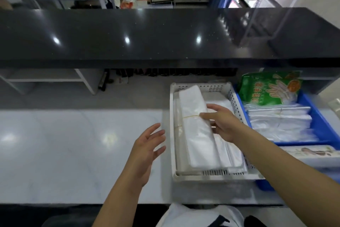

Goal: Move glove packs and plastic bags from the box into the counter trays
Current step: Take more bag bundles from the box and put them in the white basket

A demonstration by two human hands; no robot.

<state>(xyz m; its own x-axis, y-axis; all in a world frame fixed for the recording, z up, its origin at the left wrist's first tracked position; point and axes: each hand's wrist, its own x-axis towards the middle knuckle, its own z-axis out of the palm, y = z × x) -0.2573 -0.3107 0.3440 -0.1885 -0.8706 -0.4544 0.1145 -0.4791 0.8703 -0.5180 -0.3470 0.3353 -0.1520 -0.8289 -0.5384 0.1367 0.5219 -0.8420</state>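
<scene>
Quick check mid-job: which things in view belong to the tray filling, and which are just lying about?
Job:
- white perforated plastic tray
- banded bundle of clear plastic bags, held by the right hand
- blue plastic tray
- green printed glove pack
- left hand, holding nothing

Lying about:
- black glossy upper counter
- long printed carton

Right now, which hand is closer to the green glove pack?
The right hand. It rests on the bundle of plastic bags in the white tray, just left of the green glove pack in the blue tray. The left hand hovers open outside the white tray, farther left.
</scene>
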